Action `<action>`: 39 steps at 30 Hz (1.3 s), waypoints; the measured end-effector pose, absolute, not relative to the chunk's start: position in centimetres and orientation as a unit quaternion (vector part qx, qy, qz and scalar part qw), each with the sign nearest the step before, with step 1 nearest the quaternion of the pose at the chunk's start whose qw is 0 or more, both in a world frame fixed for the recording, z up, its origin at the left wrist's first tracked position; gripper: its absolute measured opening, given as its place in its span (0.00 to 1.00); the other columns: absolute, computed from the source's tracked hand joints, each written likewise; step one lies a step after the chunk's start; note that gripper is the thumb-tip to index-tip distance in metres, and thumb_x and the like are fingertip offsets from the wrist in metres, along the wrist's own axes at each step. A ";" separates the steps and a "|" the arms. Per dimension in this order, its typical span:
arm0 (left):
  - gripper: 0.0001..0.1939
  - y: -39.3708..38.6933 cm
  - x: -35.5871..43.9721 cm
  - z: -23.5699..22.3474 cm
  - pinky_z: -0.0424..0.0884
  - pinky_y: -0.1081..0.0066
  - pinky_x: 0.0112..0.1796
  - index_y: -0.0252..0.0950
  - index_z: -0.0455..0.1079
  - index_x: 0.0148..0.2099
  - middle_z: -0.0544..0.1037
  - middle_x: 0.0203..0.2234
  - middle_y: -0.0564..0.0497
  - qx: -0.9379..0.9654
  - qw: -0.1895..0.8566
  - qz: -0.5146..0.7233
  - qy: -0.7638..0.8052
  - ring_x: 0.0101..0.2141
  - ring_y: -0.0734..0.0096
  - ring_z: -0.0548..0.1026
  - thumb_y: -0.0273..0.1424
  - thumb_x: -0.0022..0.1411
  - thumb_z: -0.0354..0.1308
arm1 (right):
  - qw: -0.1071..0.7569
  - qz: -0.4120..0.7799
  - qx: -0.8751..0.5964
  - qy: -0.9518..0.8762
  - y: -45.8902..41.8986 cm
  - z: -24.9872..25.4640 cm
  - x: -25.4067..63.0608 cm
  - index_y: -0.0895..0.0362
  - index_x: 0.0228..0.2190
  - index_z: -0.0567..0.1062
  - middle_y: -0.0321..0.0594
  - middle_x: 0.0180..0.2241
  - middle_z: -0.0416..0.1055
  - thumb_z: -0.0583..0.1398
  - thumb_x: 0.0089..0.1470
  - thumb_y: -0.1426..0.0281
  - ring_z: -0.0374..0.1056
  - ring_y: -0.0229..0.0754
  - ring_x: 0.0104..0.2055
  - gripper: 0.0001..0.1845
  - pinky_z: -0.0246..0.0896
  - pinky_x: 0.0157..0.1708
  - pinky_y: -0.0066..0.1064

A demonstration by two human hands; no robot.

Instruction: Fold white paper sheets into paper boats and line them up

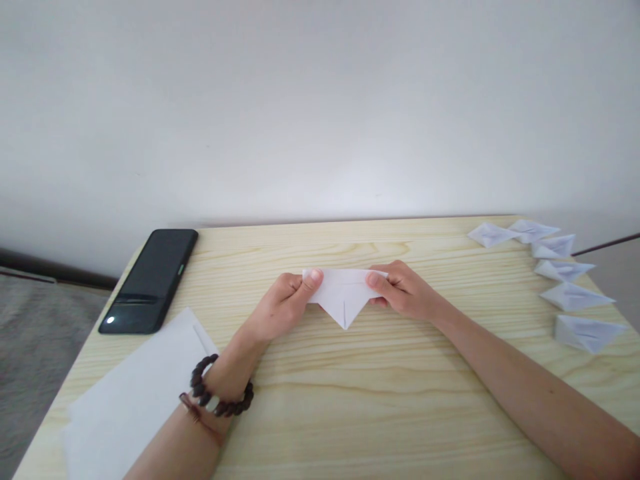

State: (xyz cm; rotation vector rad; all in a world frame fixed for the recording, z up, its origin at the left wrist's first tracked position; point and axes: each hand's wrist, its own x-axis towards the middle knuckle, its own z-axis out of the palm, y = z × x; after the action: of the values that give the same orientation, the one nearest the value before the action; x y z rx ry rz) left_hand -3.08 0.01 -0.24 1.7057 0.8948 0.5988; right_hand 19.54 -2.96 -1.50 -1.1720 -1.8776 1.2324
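Observation:
Between both hands, above the middle of the wooden table, is a folded sheet of white paper. Its top edge is straight, and a triangular point with a short centre slit or crease hangs toward me. My left hand pinches the left end, thumb on top and fingers behind. At the right end, my right hand grips the paper the same way. The fingers under the paper are mostly hidden. A dark beaded bracelet circles my left wrist.
Several folded white paper boats line the right side of the wooden table. A black phone lies at the left back. Partly under my left forearm are white paper sheets. A white wall rises behind the table.

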 end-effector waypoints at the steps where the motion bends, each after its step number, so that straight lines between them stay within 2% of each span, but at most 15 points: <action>1: 0.32 0.1 -3.1 -0.3 0.59 0.76 0.20 0.32 0.67 0.20 0.69 0.15 0.53 0.722 0.515 0.262 0.380 0.18 0.77 0.64 0.52 0.63 0.45 | 0.319 0.425 -0.446 -0.720 -2.9 -1.5 19.4 0.57 0.18 0.63 0.32 0.16 0.58 0.48 0.62 0.53 0.54 0.31 0.17 0.28 0.46 0.17 0.24; 4: 0.22 0.2 -3.1 -0.7 0.63 0.76 0.22 0.32 0.73 0.27 0.75 0.20 0.53 0.739 0.451 0.300 0.400 0.22 0.75 0.70 0.46 0.61 0.54 | 0.399 0.306 -0.452 -0.737 -2.6 -1.7 19.1 0.57 0.23 0.68 0.34 0.21 0.63 0.54 0.61 0.59 0.58 0.32 0.22 0.20 0.52 0.21 0.25; 7: 0.10 0.2 -3.2 -0.8 0.69 0.76 0.29 0.34 0.76 0.32 0.80 0.26 0.52 0.761 0.342 0.374 0.406 0.27 0.72 0.75 0.36 0.57 0.63 | 0.461 0.195 -0.436 -0.748 -2.7 -1.9 18.8 0.56 0.28 0.72 0.37 0.26 0.70 0.60 0.57 0.63 0.64 0.35 0.26 0.11 0.58 0.25 0.26; 10: 0.03 0.3 -3.2 -0.8 0.71 0.73 0.35 0.36 0.76 0.33 0.81 0.29 0.52 0.786 0.215 0.451 0.363 0.30 0.72 0.76 0.30 0.57 0.64 | 0.487 0.107 -0.422 -0.758 -2.9 -2.1 18.5 0.56 0.29 0.73 0.37 0.27 0.72 0.63 0.54 0.67 0.65 0.34 0.25 0.05 0.61 0.24 0.26; 12: 0.01 0.4 -3.3 -0.8 0.72 0.71 0.36 0.37 0.76 0.35 0.81 0.28 0.52 0.803 0.152 0.474 0.330 0.32 0.72 0.76 0.27 0.58 0.63 | 0.496 0.059 -0.409 -0.763 -3.0 -2.2 18.5 0.55 0.32 0.74 0.38 0.29 0.74 0.64 0.53 0.71 0.69 0.35 0.28 0.03 0.65 0.26 0.25; 17: 0.06 0.7 -3.5 -0.9 0.71 0.68 0.38 0.39 0.74 0.38 0.81 0.30 0.53 0.851 0.054 0.438 0.285 0.35 0.71 0.75 0.23 0.59 0.61 | 0.463 0.011 -0.400 -0.791 -2.8 -2.5 18.9 0.53 0.37 0.74 0.40 0.34 0.75 0.59 0.56 0.78 0.72 0.38 0.36 0.09 0.69 0.38 0.29; 21: 0.07 1.0 -3.6 -1.3 0.69 0.66 0.41 0.38 0.74 0.39 0.81 0.34 0.52 0.876 0.034 0.385 0.290 0.37 0.69 0.74 0.22 0.60 0.59 | 0.440 0.012 -0.403 -0.803 -2.6 -2.7 19.1 0.53 0.37 0.74 0.41 0.36 0.74 0.57 0.56 0.79 0.71 0.39 0.39 0.11 0.67 0.39 0.30; 24: 0.10 1.2 -3.7 -1.8 0.69 0.64 0.41 0.39 0.75 0.40 0.80 0.37 0.50 0.884 0.056 0.330 0.326 0.39 0.66 0.74 0.22 0.61 0.56 | 0.390 0.026 -0.430 -0.814 -2.5 -2.7 19.0 0.55 0.34 0.74 0.43 0.37 0.73 0.57 0.54 0.80 0.69 0.41 0.41 0.10 0.66 0.42 0.33; 29: 0.10 1.2 -3.8 -2.3 0.69 0.62 0.43 0.38 0.76 0.42 0.78 0.38 0.47 0.882 0.090 0.293 0.358 0.41 0.64 0.73 0.24 0.62 0.55 | 0.309 0.020 -0.480 -0.821 -2.5 -2.2 18.7 0.57 0.31 0.73 0.39 0.35 0.75 0.61 0.50 0.76 0.68 0.44 0.40 0.04 0.59 0.44 0.39; 33: 0.09 1.1 -3.8 -2.3 0.70 0.61 0.43 0.38 0.76 0.42 0.76 0.40 0.46 0.878 0.087 0.287 0.372 0.41 0.63 0.72 0.27 0.62 0.56 | 0.308 0.008 -0.486 -0.818 -2.5 -2.4 18.7 0.56 0.33 0.75 0.39 0.36 0.75 0.61 0.55 0.71 0.67 0.43 0.40 0.02 0.56 0.43 0.38; 37: 0.08 1.0 -3.8 -2.3 0.70 0.63 0.40 0.39 0.77 0.41 0.77 0.35 0.47 0.862 0.073 0.286 0.413 0.38 0.64 0.71 0.32 0.63 0.57 | 0.336 0.005 -0.499 -0.799 -2.3 -2.9 19.0 0.53 0.33 0.77 0.37 0.32 0.78 0.59 0.59 0.68 0.67 0.42 0.37 0.06 0.55 0.40 0.37; 39: 0.09 1.0 -3.8 -2.3 0.70 0.65 0.39 0.39 0.77 0.41 0.77 0.34 0.48 0.854 0.057 0.289 0.430 0.37 0.64 0.71 0.33 0.63 0.56 | 0.346 0.000 -0.514 -0.784 -2.2 -3.1 19.1 0.52 0.35 0.78 0.37 0.32 0.78 0.59 0.59 0.68 0.67 0.42 0.37 0.07 0.55 0.41 0.38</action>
State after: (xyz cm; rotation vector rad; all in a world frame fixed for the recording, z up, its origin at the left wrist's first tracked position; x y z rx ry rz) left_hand -3.81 1.00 -2.32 2.5880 1.3031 0.8750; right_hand 19.07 -2.16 -3.07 -1.3347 -2.0355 -0.0007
